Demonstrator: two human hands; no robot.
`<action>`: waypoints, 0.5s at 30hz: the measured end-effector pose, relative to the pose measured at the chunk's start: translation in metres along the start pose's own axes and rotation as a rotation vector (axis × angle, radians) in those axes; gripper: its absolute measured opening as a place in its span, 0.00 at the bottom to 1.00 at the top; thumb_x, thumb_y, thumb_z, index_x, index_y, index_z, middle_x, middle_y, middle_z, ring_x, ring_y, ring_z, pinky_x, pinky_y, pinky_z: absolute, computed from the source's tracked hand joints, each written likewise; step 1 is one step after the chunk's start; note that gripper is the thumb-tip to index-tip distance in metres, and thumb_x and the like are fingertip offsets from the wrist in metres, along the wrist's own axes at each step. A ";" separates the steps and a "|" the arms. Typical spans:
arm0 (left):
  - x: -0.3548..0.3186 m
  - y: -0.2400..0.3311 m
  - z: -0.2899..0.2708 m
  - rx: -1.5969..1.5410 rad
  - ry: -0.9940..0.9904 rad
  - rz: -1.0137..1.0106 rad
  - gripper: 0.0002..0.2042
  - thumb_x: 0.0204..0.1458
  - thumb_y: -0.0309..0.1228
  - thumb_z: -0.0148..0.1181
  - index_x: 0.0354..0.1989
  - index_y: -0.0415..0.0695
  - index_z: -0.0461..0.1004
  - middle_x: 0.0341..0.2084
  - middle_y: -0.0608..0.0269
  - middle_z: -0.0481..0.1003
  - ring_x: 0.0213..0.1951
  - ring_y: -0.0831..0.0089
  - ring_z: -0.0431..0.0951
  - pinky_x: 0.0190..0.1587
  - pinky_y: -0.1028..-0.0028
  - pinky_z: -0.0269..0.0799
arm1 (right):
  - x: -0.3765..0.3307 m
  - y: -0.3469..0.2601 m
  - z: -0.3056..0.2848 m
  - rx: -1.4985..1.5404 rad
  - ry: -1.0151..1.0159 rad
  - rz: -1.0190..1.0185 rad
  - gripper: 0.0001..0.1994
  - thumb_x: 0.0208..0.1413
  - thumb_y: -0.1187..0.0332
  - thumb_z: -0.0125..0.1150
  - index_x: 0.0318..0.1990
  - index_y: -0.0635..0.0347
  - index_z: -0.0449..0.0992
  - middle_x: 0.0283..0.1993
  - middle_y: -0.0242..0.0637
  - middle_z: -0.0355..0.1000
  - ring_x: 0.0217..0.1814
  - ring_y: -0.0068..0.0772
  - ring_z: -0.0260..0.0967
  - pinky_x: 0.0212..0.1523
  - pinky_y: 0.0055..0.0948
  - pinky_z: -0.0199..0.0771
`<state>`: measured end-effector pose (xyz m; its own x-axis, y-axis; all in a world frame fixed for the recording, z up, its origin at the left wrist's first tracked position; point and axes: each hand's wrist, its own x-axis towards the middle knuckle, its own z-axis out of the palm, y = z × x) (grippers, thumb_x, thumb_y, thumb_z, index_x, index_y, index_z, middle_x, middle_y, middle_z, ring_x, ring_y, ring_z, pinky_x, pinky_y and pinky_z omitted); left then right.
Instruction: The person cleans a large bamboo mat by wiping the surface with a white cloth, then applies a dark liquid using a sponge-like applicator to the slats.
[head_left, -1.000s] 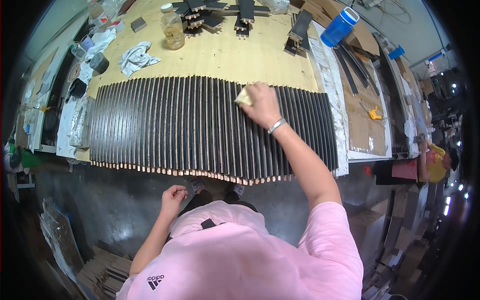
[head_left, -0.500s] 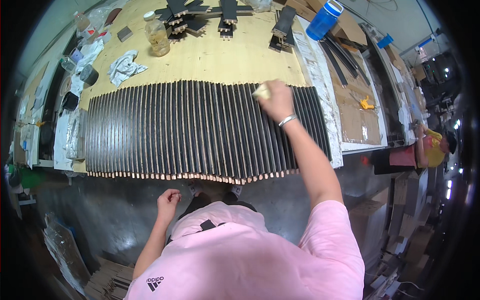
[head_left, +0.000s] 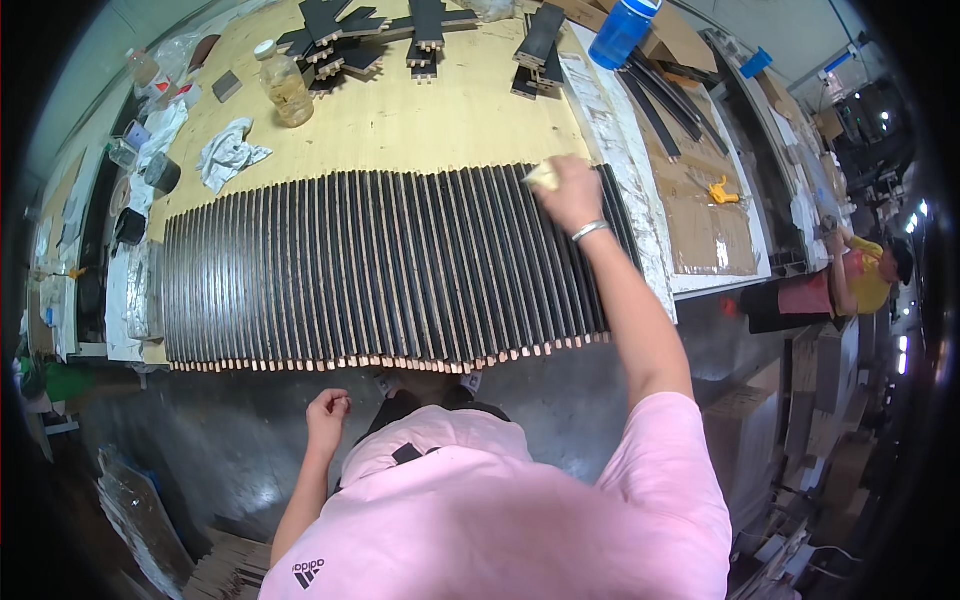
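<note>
- Plywood workbench [head_left: 440, 120] fills the far half of your view, with grey floor near you and a crowded workshop off to the right.
- Your right hand [head_left: 568, 192] reaches out to the far right end of a long row of dark slats [head_left: 380, 265] laid side by side, each slat running near to far, the row stretching left to right.
- Its fingers curl down over a pale yellow pad [head_left: 543, 176], pressing it onto the far ends of the slats; the pad pokes out on the left of your hand.
- From that hand, most of the row lies to the left, and the slats' long axis points back toward you.
- Your left hand [head_left: 327, 412] hangs well apart, near your body and below the bench edge, fingers loosely curled on nothing; the right is plainly the nearer hand.
- Farther out sit a crumpled white rag [head_left: 229, 154], a bottle of amber liquid [head_left: 283, 85], stacked dark offcuts [head_left: 400, 30] and a blue bottle [head_left: 620, 32].
</note>
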<state>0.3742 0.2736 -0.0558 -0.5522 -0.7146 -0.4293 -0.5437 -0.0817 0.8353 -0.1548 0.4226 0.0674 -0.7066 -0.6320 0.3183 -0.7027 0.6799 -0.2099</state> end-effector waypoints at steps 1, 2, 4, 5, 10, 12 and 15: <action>0.002 0.002 0.001 0.001 -0.009 0.005 0.06 0.57 0.21 0.56 0.40 0.33 0.78 0.28 0.61 0.80 0.30 0.78 0.78 0.37 0.77 0.75 | 0.005 0.034 0.000 -0.027 0.063 0.091 0.22 0.45 0.57 0.73 0.46 0.59 0.79 0.46 0.43 0.74 0.52 0.44 0.71 0.53 0.41 0.69; 0.003 0.002 0.000 -0.019 -0.003 0.007 0.06 0.58 0.21 0.56 0.40 0.33 0.78 0.28 0.61 0.80 0.30 0.78 0.78 0.37 0.77 0.75 | 0.009 0.064 -0.003 -0.099 0.072 0.183 0.22 0.46 0.56 0.72 0.46 0.59 0.80 0.47 0.44 0.75 0.52 0.45 0.71 0.53 0.42 0.70; 0.003 -0.003 -0.002 -0.040 0.009 0.007 0.06 0.58 0.21 0.56 0.40 0.33 0.78 0.28 0.61 0.80 0.30 0.78 0.78 0.37 0.77 0.75 | 0.012 0.109 -0.018 -0.234 0.023 0.389 0.22 0.46 0.55 0.71 0.46 0.59 0.80 0.48 0.47 0.75 0.52 0.48 0.71 0.53 0.45 0.71; 0.003 -0.008 -0.002 -0.026 0.016 0.002 0.06 0.58 0.21 0.56 0.39 0.33 0.78 0.28 0.61 0.80 0.30 0.78 0.78 0.37 0.77 0.75 | 0.014 0.119 -0.026 -0.298 -0.033 0.506 0.23 0.46 0.55 0.72 0.46 0.59 0.80 0.48 0.47 0.75 0.52 0.49 0.71 0.53 0.46 0.71; -0.001 -0.009 0.005 0.001 0.004 -0.038 0.06 0.58 0.21 0.55 0.39 0.33 0.78 0.27 0.61 0.80 0.30 0.78 0.78 0.37 0.76 0.75 | 0.010 0.124 -0.016 -0.053 0.108 0.308 0.24 0.45 0.56 0.72 0.48 0.60 0.80 0.47 0.49 0.75 0.53 0.50 0.71 0.54 0.46 0.71; -0.001 -0.009 0.006 0.065 -0.021 -0.031 0.06 0.58 0.21 0.55 0.40 0.33 0.78 0.27 0.61 0.80 0.30 0.78 0.79 0.37 0.76 0.75 | 0.017 0.108 -0.014 -0.019 0.022 0.175 0.24 0.46 0.55 0.71 0.49 0.59 0.80 0.48 0.47 0.75 0.54 0.49 0.70 0.56 0.45 0.69; 0.004 0.008 0.011 0.071 -0.061 0.017 0.06 0.58 0.21 0.56 0.40 0.33 0.77 0.27 0.61 0.80 0.30 0.78 0.79 0.37 0.76 0.75 | 0.027 0.132 -0.019 -0.209 -0.072 0.480 0.23 0.45 0.56 0.72 0.47 0.58 0.81 0.46 0.47 0.76 0.51 0.49 0.72 0.54 0.45 0.71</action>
<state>0.3602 0.2779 -0.0549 -0.5980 -0.6718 -0.4371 -0.5764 -0.0185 0.8170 -0.2652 0.5023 0.0661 -0.9539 -0.2499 0.1660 -0.2718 0.9542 -0.1252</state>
